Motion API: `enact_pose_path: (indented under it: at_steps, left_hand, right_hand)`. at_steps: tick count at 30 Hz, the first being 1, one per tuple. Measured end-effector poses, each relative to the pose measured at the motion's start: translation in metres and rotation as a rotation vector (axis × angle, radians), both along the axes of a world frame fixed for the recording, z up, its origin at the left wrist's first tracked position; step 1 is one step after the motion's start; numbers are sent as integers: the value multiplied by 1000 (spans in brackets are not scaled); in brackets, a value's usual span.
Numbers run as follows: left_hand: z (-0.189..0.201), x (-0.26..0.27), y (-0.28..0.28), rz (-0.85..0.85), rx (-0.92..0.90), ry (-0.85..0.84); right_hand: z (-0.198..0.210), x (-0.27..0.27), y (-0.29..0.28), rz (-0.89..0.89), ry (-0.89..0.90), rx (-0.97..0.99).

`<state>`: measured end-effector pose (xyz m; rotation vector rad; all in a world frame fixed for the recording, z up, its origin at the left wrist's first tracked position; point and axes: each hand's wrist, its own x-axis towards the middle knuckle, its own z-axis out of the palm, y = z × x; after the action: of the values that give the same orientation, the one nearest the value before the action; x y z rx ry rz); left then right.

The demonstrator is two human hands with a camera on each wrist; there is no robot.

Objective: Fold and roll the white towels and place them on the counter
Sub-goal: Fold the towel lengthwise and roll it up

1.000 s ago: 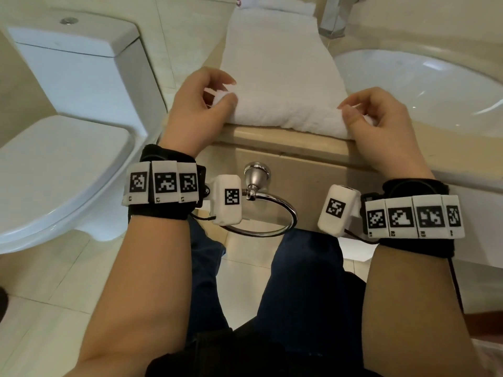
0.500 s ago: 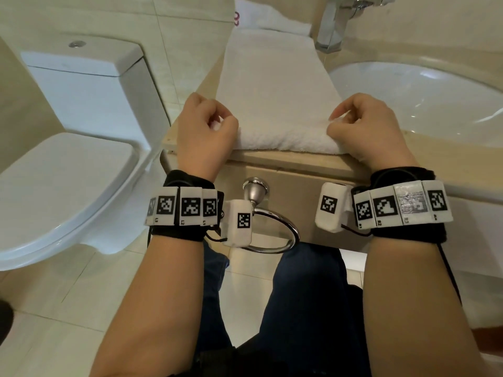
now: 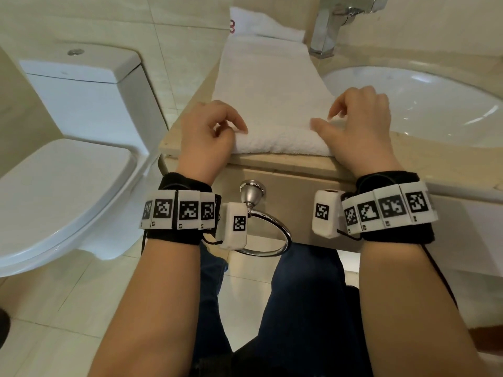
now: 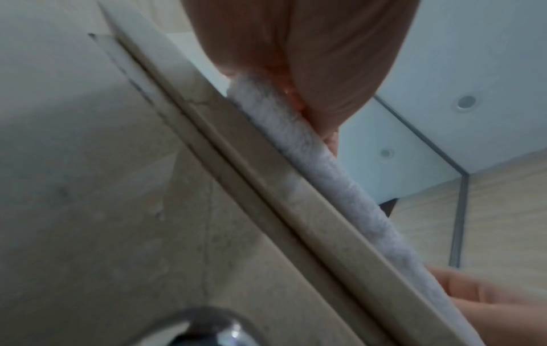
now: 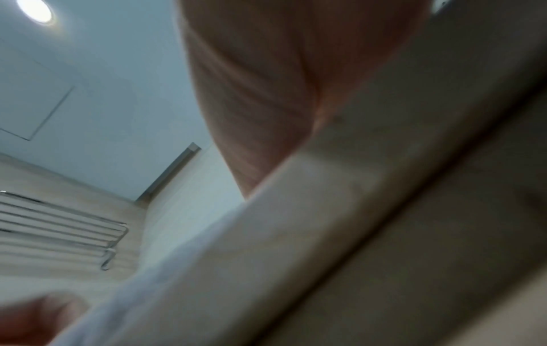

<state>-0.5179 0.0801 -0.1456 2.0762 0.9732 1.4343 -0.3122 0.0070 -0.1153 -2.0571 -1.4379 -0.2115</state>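
Observation:
A white towel, folded into a long strip, lies on the beige counter and runs away from me. Its near end is turned over into a low roll beside the counter's front edge. My left hand curls over the roll's left end, fingertips and thumb on the cloth. My right hand curls over the right end, thumb lying on top. In the left wrist view the roll lies under my left hand. The right wrist view is blurred and shows my right hand's palm side.
A sink basin lies right of the towel, with a chrome faucet behind it. A second folded white towel sits at the far end. A toilet stands on the left. A chrome towel ring hangs below the counter edge.
Both hands have turned the towel's near end over away from me, and the roll is thicker. Their fingers have shifted from pinching the edge to curling over the roll.

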Motion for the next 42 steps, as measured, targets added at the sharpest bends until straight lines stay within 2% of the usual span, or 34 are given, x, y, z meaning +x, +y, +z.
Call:
enact_pose_path:
  at_steps: [2,4,8,12,14,20,24,30,35,39,42]
  left_hand:
    - [4,-1,-1,-44,-52,8]
    - [9,-6,-3,-23,-64,70]
    - [20,-18,-13,-35,-128,213]
    - [21,-16,-15,-61,-56,389]
    - [17,-12,-12,-55,-2,419]
    - [13,-10,-8,5,38,297]
    - [11,-4,-6,47,-41,226]
    - [22,-1,-4,-19,-242,159]
    - [25,0,-2,-43,-366,-26]
    - [24,3,1,26,-349,-96]
    - [22,5,0,99,-285,-65]
  right_hand:
    - [2,-10,-4,51,-73,44]
    - [4,-20,-10,155,-47,80]
    - [-1,-33,-13,350,27,-3]
    - [-3,-37,-13,320,50,-51]
    - [-1,-38,-14,313,40,-117]
    - [-2,-30,-13,317,62,-102]
    - [0,-25,-13,328,19,-106]
    - [12,-22,-8,308,126,-180]
    - [23,-19,-1,253,230,-297]
    - [26,-18,4,198,247,-331]
    - [27,-16,3,197,253,-322]
